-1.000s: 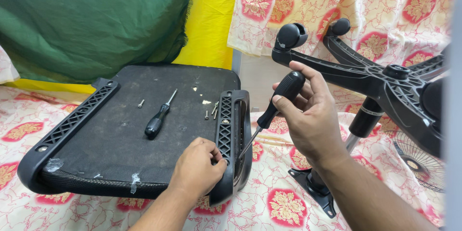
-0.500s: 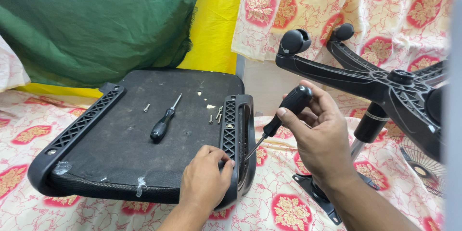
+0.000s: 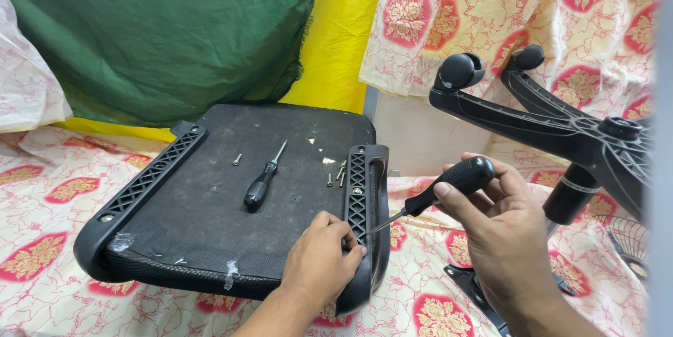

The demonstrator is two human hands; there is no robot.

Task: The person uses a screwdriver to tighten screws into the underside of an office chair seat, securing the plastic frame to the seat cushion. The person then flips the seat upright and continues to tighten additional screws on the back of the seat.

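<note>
Left hand (image 3: 319,256) rests on near right corner of upturned chair seat (image 3: 210,218), fingers curled, pinching at lattice armrest bracket (image 3: 359,193); whether it pinches screw cannot tell. Right hand (image 3: 501,239) closed around black handle of screwdriver (image 3: 434,193), tip at bracket beside left fingertips. Second screwdriver (image 3: 263,181) lies mid-seat; loose screws (image 3: 335,174) near bracket, one more toward left edge. Chair wheel base (image 3: 561,126) at right, above floral cloth (image 3: 42,190).

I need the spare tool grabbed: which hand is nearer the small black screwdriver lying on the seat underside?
Left. The left hand rests on the seat edge just right of the small black screwdriver; the right hand is farther right, holding another screwdriver.
</note>
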